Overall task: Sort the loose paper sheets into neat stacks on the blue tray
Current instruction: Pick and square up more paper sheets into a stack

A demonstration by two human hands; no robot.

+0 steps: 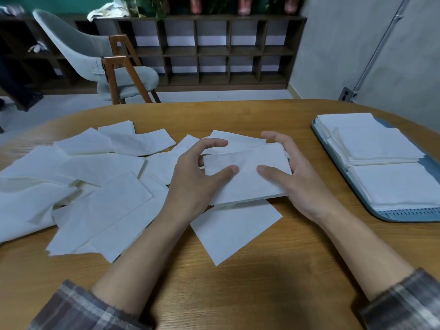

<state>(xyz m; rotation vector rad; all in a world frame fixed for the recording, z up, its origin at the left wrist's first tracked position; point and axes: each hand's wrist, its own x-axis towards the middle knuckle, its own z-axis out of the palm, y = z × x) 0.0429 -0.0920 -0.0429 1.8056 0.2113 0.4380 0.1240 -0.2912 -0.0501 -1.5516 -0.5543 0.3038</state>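
A small stack of white paper sheets is held just above the wooden table at its middle. My left hand grips its left end, thumb on top. My right hand grips its right end, thumb on top and fingers along the far edge. Several loose white sheets lie scattered over the table's left half, and one single sheet lies under the held stack. The blue tray at the right edge carries three neat white stacks, the nearest stack and two behind it.
A grey chair with wooden legs stands behind the table at the left. A dark cubby shelf with plants on top lines the back wall. A grey wall with a conduit and socket is at the right.
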